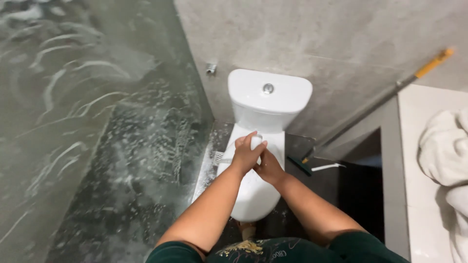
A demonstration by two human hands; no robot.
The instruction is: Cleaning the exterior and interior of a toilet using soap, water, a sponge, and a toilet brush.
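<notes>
Gripping small white bottle [256, 141] over closed toilet lid [253, 195], left hand [247, 155] fingers wrapped round it. Right hand [269, 168] just beside, touching left; its fingers hidden, state unclear. Cistern [269, 97] far, white towel [446, 151] right.

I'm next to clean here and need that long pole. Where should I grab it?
Grip the pole on its grey shaft around mid-length, coming from the right, counter side. It leans steeply against the wall, yellow end up and foot on the floor beside the toilet, so a mid-shaft hold probably lets it lift away without swinging.
</notes>
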